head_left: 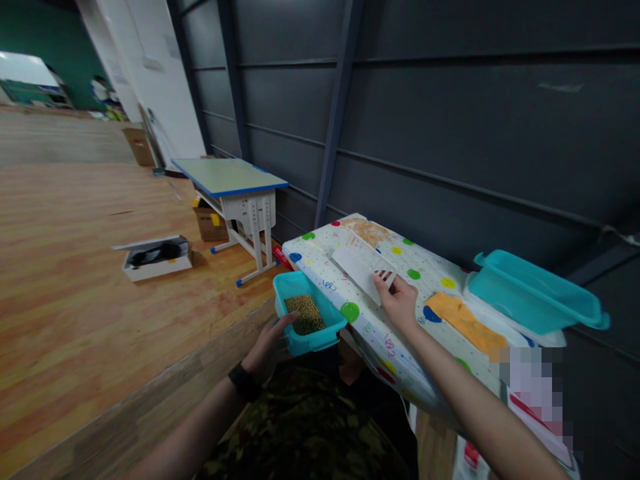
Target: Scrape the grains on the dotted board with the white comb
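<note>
My left hand (270,343) grips the near left side of a turquoise plastic box (327,307), thumb over the rim. Yellowish beans (305,313) cover part of its bottom. The box hangs beside the near left edge of the table, a little below its top. My right hand (399,297) is closed on the end of a flat white strip with slots (357,267), held over the patterned tablecloth (325,257). Past the strip's far end lies a scattered patch of small tan grains (369,231).
An orange cloth (465,320) lies on the tablecloth to the right. Behind it sits another turquoise box (535,293) on something white. A school desk (230,175) stands to the left, with an open white carton (157,260) on the floor. A dark panelled wall (450,133) runs behind the table.
</note>
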Tool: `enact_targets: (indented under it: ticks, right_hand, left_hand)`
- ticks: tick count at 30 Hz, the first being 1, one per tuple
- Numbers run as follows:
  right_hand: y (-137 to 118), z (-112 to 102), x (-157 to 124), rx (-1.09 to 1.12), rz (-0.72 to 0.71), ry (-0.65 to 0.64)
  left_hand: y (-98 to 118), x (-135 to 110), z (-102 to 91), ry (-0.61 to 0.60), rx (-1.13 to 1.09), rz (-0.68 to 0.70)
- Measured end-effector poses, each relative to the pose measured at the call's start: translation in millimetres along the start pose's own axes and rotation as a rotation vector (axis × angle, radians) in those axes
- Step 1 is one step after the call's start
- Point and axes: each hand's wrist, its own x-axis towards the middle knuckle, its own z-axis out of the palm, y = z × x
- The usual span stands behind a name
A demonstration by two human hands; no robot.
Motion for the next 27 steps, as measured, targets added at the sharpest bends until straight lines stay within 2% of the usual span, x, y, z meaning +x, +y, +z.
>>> enact_targets:
  ticks: [6, 13, 21, 27]
  right_hand:
    - [20.4, -0.1, 21.1, -0.056, 0.088, 0.064]
    - [46.6, -0.8, 50.7, -0.215, 0.122, 0.006]
    - [33.9, 18.9, 29.6, -0.343, 0.02, -0.158]
    - [19.7, 27.9, 27.7, -0.348, -0.08, -0.233]
  left_hand:
    - [-1.3, 1.7, -1.6, -0.013, 0.0, -0.008]
    - [-5.0, 7.2, -6.1, -0.034, 0.017, -0.012]
    - [-3.0, 5.0, -3.4, -0.019, 0.029, -0.026]
    - [-2.0, 4.0, -3.7, -0.006, 0.012, -0.017]
